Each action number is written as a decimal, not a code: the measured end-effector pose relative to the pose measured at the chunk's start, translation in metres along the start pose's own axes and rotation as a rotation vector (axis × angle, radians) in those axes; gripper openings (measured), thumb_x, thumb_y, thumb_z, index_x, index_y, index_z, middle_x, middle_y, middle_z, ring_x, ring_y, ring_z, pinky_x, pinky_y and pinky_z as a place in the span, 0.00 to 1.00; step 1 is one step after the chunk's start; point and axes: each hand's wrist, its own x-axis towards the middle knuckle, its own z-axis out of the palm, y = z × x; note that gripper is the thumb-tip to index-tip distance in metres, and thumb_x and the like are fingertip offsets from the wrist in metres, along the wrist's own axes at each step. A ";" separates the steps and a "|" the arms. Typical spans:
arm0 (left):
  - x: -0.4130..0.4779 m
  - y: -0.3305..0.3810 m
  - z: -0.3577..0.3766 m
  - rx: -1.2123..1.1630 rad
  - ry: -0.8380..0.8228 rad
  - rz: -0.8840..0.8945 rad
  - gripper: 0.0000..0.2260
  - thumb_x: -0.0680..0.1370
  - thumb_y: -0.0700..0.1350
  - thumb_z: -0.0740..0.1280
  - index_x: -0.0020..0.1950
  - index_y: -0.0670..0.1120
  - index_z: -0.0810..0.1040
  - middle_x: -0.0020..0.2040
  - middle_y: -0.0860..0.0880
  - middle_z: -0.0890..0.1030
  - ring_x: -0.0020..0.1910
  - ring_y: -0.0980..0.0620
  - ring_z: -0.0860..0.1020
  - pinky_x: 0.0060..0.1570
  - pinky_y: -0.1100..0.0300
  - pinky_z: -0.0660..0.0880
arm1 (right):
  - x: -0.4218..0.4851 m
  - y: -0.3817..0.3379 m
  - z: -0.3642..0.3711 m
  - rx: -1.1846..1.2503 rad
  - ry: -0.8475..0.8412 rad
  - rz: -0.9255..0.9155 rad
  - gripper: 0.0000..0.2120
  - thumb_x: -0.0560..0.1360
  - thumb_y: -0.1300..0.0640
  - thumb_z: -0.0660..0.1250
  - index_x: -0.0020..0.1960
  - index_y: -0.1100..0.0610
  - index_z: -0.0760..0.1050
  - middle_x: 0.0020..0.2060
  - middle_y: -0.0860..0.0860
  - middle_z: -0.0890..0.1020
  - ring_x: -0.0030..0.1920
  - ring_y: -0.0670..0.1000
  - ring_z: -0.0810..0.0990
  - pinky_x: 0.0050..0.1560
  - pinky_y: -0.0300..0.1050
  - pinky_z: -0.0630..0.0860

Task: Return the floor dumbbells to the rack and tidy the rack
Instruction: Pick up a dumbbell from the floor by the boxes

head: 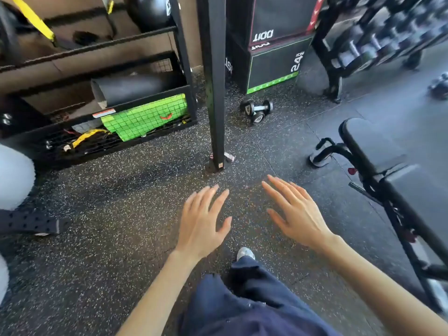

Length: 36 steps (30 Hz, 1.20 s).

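Note:
Two small black dumbbells [257,110] with chrome handles lie together on the speckled floor, just right of a black steel post and in front of a plyo box. More dumbbells [439,87] lie on the floor at the far right edge. The dumbbell rack [378,42], blurred and holding several dumbbells, stands at the top right. My left hand [202,224] and my right hand [294,212] hover side by side over the floor in the lower middle, fingers spread and straight, holding nothing, well short of the two dumbbells.
A black upright post [214,93] stands between me and the dumbbells. A storage shelf [101,112] with mats and bands fills the left. Stacked plyo boxes [274,59] stand behind. A black bench [378,166] occupies the right. My leg and shoe [245,253] show below.

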 end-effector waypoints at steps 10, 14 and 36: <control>0.135 0.000 -0.024 -0.066 0.084 0.223 0.24 0.76 0.54 0.58 0.70 0.47 0.69 0.68 0.45 0.73 0.68 0.46 0.68 0.69 0.47 0.62 | 0.066 0.060 -0.017 -0.038 0.134 0.160 0.26 0.77 0.48 0.59 0.73 0.52 0.60 0.71 0.50 0.67 0.70 0.50 0.65 0.70 0.50 0.57; 0.182 -0.020 -0.023 -0.084 0.051 0.320 0.24 0.76 0.53 0.59 0.71 0.46 0.69 0.69 0.45 0.71 0.69 0.46 0.66 0.68 0.46 0.63 | 0.095 0.073 -0.011 -0.026 0.140 0.252 0.26 0.77 0.48 0.59 0.73 0.52 0.60 0.70 0.51 0.67 0.69 0.51 0.67 0.70 0.51 0.57; 0.449 0.028 0.003 -0.019 -0.018 0.397 0.24 0.77 0.54 0.58 0.70 0.45 0.69 0.68 0.45 0.72 0.69 0.45 0.67 0.66 0.46 0.66 | 0.215 0.294 -0.037 0.059 0.116 0.360 0.26 0.76 0.45 0.54 0.72 0.51 0.60 0.68 0.51 0.71 0.66 0.50 0.69 0.68 0.48 0.61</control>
